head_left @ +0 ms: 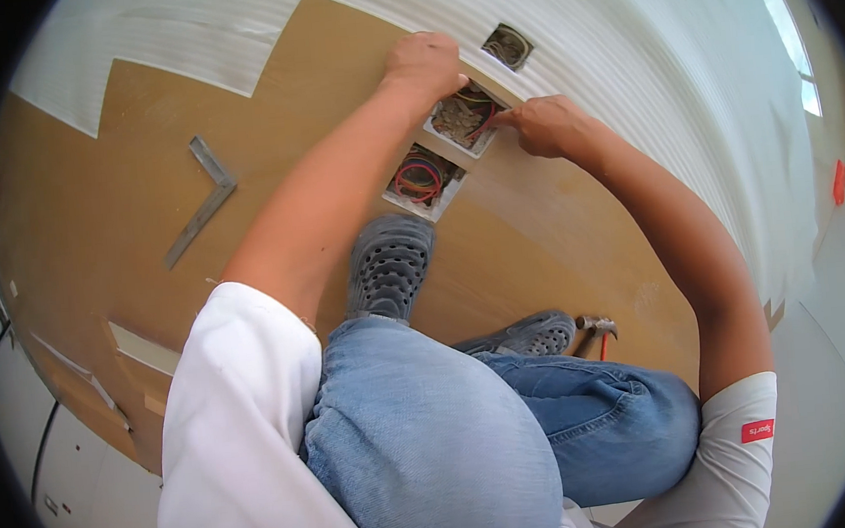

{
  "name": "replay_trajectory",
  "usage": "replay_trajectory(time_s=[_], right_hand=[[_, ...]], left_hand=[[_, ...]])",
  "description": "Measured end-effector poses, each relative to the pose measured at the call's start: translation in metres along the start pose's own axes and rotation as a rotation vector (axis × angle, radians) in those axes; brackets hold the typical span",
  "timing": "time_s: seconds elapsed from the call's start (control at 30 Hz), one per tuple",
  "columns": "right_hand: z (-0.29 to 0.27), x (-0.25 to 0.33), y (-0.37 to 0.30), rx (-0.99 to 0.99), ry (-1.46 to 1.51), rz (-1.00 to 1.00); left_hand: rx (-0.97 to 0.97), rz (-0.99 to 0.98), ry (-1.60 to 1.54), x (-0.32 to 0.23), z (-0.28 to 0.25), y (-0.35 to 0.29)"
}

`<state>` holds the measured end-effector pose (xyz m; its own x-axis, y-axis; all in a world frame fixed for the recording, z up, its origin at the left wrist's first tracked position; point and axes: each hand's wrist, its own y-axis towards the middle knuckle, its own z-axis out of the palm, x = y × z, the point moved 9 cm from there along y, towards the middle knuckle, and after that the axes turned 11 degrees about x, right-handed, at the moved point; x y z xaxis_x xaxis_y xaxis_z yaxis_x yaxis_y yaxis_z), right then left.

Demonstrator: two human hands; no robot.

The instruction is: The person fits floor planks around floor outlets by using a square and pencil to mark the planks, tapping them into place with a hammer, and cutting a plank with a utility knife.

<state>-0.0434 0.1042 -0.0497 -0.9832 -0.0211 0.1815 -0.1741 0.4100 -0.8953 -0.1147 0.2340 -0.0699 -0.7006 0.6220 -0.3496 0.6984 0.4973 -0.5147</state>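
At the far edge of a large brown board (262,118), my left hand (425,65) is closed, its fingers curled over the board beside a square cutout (466,119). My right hand (549,125) is on the other side of that cutout, its fingers bent and one fingertip at the opening's rim. Between the hands runs a narrow strip of the brown board (491,84). Inside the cutout lie thin wires and rough grey material. Nearer to me, a second cutout (423,180) shows coiled red, blue and yellow wires. My fingertips are partly hidden.
White ribbed sheeting (616,80) stretches past the board, with another wire-filled opening (508,47). A metal angle square (204,204) lies on the board at left. A hammer (597,326) rests near my right shoe (527,335). My left shoe (390,267) stands close to the nearer cutout.
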Motion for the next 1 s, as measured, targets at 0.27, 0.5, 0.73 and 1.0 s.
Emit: replay_trajectory(time_s=[0.27, 0.5, 0.73, 1.0], right_hand=[[0.016, -0.008, 0.015, -0.012, -0.009, -0.025], [0.017, 0.009, 0.0, -0.152, -0.044, 0.008], [0.043, 0.027, 0.016, -0.128, 0.024, -0.024], [0.05, 0.033, 0.011, -0.215, 0.086, -0.035]], left_hand=[[0.018, -0.048, 0.006, -0.002, 0.003, 0.002], [-0.021, -0.045, 0.063, 0.002, 0.002, -0.001], [-0.071, -0.02, 0.09, 0.0, 0.0, -0.003], [-0.083, -0.015, 0.067, -0.004, -0.002, -0.008]])
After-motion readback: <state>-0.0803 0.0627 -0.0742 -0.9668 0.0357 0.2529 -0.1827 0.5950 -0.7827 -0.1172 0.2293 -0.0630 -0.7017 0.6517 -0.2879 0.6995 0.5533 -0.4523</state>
